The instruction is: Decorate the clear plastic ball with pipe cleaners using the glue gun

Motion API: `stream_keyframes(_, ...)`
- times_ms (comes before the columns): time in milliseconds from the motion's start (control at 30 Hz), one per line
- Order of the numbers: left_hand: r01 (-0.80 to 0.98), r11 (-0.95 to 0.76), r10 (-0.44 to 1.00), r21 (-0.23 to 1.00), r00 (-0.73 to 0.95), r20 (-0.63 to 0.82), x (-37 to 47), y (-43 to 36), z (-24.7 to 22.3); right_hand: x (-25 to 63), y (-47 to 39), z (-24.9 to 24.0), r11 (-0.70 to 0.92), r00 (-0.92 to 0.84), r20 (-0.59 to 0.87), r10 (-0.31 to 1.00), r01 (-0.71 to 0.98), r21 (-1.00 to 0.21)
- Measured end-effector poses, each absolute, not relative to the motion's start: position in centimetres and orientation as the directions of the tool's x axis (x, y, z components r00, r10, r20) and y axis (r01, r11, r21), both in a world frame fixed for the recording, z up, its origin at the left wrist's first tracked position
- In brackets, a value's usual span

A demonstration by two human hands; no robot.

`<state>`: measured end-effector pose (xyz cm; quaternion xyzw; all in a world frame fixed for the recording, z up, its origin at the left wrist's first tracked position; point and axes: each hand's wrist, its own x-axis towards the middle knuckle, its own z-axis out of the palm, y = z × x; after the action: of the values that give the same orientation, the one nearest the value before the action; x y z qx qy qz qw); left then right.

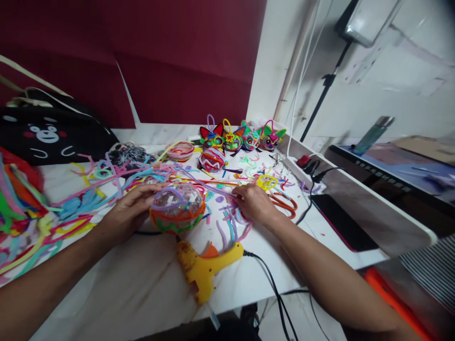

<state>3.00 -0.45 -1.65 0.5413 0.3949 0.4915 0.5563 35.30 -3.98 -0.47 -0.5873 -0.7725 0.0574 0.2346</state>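
My left hand (133, 208) is wrapped round the left side of a clear plastic ball (186, 201). Orange and green zigzag pipe cleaners circle the ball's lower part, and a purple loop lies on its upper left. To the right of the ball, my right hand (254, 201) has its fingers pinched together at the end of a long purple pipe cleaner (209, 181). Short cut pipe cleaner pieces (231, 220) lie under and beside that hand. A yellow glue gun (204, 267) rests on its side in front of the ball, near the table edge.
Several decorated animal-face balls (234, 137) stand at the back, with two striped balls (212, 159) nearer. Loose pipe cleaners (81, 203) cover the left side. Orange loop handles (284, 203), a phone (344, 222) and a black cable (270, 270) are on the right.
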Motion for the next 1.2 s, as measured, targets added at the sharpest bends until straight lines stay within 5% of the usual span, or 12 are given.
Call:
stream_keyframes(233, -0.107, -0.029, 0.98, 0.994, 0.192, 0.049, 3.0, -0.5, -1.6, 39.6, -3.3, 1.5, 0.282, 0.151, 0.532, 0.833, 0.712, -0.643)
stream_keyframes(433, -0.094, -0.043, 0.982, 0.995, 0.18, 0.059, 3.2, -0.3, -1.6, 41.5, -2.8, 2.1, 0.324, 0.337, 0.457, 0.823, 0.383, -0.865)
stream_keyframes(767, -0.034, -0.192, 0.932, 0.981, 0.305, 0.193, 2.6, -0.8, -1.6, 38.5, -3.7, 1.4, 0.23, 0.228, 0.242, 0.943, 0.082, -0.97)
stream_keyframes(1200, 0.016, -0.335, 0.89, 0.942, 0.333, 0.311, 2.4, -0.6, -2.5, 36.4, -4.9, 0.0, 0.279, -0.071, 0.27, 0.96, 0.192, -0.941)
